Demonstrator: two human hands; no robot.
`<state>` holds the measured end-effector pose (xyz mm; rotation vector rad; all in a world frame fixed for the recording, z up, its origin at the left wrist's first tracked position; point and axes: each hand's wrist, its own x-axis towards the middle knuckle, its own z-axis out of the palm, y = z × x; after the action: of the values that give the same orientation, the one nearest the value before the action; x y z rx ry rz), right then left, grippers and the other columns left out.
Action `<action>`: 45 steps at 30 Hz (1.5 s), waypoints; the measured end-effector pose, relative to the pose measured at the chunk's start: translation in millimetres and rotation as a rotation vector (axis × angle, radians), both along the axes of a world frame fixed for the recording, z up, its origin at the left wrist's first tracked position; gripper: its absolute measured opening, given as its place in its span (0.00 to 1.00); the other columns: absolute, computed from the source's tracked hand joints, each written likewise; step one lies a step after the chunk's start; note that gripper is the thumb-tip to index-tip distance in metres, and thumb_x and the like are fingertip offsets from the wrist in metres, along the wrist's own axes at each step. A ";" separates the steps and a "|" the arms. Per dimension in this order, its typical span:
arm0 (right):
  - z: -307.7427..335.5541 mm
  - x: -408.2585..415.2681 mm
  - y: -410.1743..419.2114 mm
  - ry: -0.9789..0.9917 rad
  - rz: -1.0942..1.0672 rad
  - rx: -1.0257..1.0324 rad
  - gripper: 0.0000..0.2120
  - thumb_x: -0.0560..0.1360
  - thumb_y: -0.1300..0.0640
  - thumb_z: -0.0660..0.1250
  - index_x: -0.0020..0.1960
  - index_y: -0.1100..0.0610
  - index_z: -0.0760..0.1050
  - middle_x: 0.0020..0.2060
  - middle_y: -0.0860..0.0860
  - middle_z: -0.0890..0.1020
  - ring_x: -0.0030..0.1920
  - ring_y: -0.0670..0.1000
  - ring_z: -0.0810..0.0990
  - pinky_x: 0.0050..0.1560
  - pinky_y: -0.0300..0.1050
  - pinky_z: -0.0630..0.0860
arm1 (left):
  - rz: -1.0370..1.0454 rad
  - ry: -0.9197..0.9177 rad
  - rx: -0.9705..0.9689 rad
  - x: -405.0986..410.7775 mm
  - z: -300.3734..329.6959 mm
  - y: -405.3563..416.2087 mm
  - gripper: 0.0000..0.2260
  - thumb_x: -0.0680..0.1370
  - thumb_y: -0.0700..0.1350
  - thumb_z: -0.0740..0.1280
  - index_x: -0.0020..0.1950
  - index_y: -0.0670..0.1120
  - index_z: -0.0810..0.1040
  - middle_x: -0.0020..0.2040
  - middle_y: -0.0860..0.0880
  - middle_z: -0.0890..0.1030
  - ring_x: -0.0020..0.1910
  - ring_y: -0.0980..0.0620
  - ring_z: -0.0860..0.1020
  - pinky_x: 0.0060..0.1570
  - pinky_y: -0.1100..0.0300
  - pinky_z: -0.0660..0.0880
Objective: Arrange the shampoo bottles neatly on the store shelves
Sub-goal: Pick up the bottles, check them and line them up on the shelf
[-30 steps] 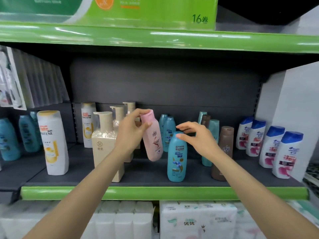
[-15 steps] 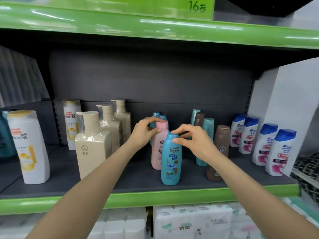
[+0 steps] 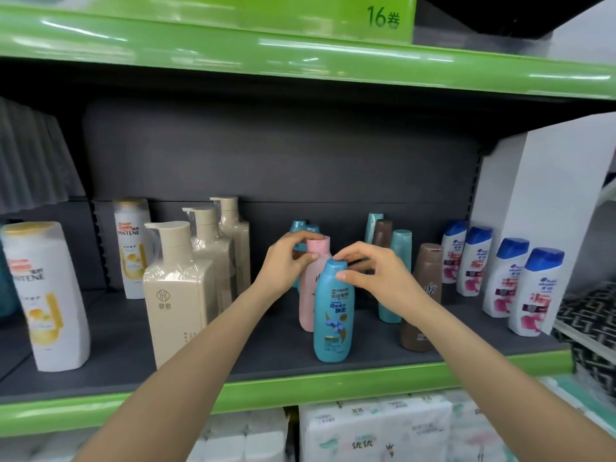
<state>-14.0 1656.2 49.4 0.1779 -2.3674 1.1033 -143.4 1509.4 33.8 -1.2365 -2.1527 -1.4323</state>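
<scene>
I'm looking at the grey shelf (image 3: 126,348) with its green front lip, and both hands are up at the middle of it. The left hand (image 3: 286,261) is curling round the top of the pink bottle (image 3: 308,295), thumb on the near side just below the cap, fingers arching over the cap; the bottle is standing upright on the shelf. Right in front of it, touching or nearly so, the teal Rejoice bottle (image 3: 334,315) is standing upright near the shelf's front edge. The right hand (image 3: 376,278) is pinching that one at its cap, thumb pressing the front of the cap, forefinger curving over the top.

To the left, three beige pump bottles (image 3: 180,295) are sitting in a row running back toward the rear panel, with white Pantene bottles (image 3: 46,295) beyond them. To the right I'm seeing brown bottles (image 3: 421,301) and teal ones (image 3: 396,248) mixed together, then four white bottles with blue caps (image 3: 536,291) lined up along the white side wall. More teal caps are peeking out behind the pink bottle. Packs of tissue (image 3: 383,431) are sitting on the level below.
</scene>
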 end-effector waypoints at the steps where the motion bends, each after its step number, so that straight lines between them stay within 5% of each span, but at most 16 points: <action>1: 1.9 0.4 -0.9 0.003 0.013 -0.019 0.09 0.72 0.59 0.71 0.50 0.48 0.78 0.47 0.43 0.80 0.49 0.39 0.79 0.50 0.35 0.76 | -0.003 0.006 -0.013 -2.7 0.0 -1.0 0.14 0.75 0.38 0.68 0.59 0.51 0.76 0.59 0.52 0.75 0.62 0.52 0.73 0.61 0.56 0.72; 3: 7.2 0.1 -1.5 0.011 0.018 -0.076 0.07 0.73 0.57 0.70 0.51 0.50 0.78 0.46 0.43 0.81 0.46 0.37 0.79 0.47 0.32 0.76 | -0.006 -0.009 -0.013 -6.4 1.3 -1.8 0.14 0.76 0.41 0.68 0.60 0.50 0.76 0.59 0.50 0.77 0.60 0.53 0.74 0.60 0.54 0.74; 11: 38.8 -54.2 23.8 0.028 -0.140 -0.088 0.06 0.75 0.58 0.67 0.52 0.55 0.80 0.46 0.50 0.82 0.49 0.48 0.79 0.56 0.49 0.77 | -0.024 -0.315 0.121 -13.4 16.6 1.7 0.05 0.78 0.45 0.65 0.53 0.48 0.78 0.54 0.43 0.80 0.52 0.46 0.79 0.49 0.52 0.80; 18: 34.5 -137.7 26.8 -0.083 -0.131 0.030 0.16 0.76 0.58 0.67 0.63 0.55 0.75 0.57 0.54 0.80 0.59 0.52 0.77 0.57 0.40 0.70 | -0.099 -0.438 0.137 -17.4 16.1 -1.3 0.03 0.78 0.43 0.66 0.49 0.49 0.78 0.45 0.49 0.81 0.40 0.57 0.79 0.37 0.63 0.77; 23: 20.7 -164.5 27.9 -0.100 -0.024 0.025 0.18 0.75 0.62 0.68 0.64 0.58 0.75 0.61 0.55 0.78 0.63 0.53 0.75 0.65 0.46 0.69 | -0.110 -0.467 0.146 -17.0 16.6 -0.7 0.04 0.78 0.42 0.65 0.52 0.45 0.78 0.43 0.50 0.81 0.36 0.61 0.79 0.35 0.65 0.77; 30: 13.1 -168.6 30.3 -0.055 -0.046 -0.051 0.13 0.72 0.65 0.70 0.57 0.60 0.80 0.55 0.53 0.81 0.54 0.47 0.76 0.52 0.35 0.68 | -0.111 -0.460 0.144 -15.5 15.2 -0.7 0.05 0.78 0.42 0.65 0.53 0.45 0.78 0.45 0.49 0.80 0.37 0.63 0.78 0.35 0.67 0.76; 35: 11.4 -166.2 30.2 0.004 -0.080 -0.082 0.13 0.71 0.65 0.71 0.55 0.62 0.81 0.53 0.56 0.83 0.55 0.53 0.80 0.58 0.44 0.74 | -0.111 -0.474 0.138 -11.1 17.1 -0.3 0.05 0.78 0.42 0.65 0.53 0.45 0.77 0.45 0.48 0.80 0.37 0.62 0.78 0.35 0.67 0.75; 41: 48.1 -142.2 25.3 0.174 -0.116 -0.087 0.12 0.70 0.65 0.71 0.54 0.63 0.81 0.52 0.56 0.83 0.50 0.47 0.78 0.56 0.40 0.74 | -0.100 -0.461 0.140 -8.5 18.6 -0.8 0.04 0.78 0.43 0.65 0.50 0.49 0.78 0.49 0.46 0.80 0.43 0.57 0.79 0.38 0.65 0.76; 45: 57.6 -114.7 23.5 0.202 -0.197 -0.029 0.12 0.71 0.65 0.71 0.54 0.61 0.81 0.51 0.57 0.82 0.48 0.50 0.78 0.57 0.44 0.74 | -0.046 -0.398 0.155 -2.1 12.3 0.2 0.06 0.79 0.44 0.64 0.52 0.51 0.78 0.53 0.46 0.81 0.52 0.51 0.80 0.48 0.54 0.80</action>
<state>-128.7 1679.8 107.0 0.0413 -2.1376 0.9775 -145.5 1509.6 46.1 -1.0197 -2.2055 -1.9631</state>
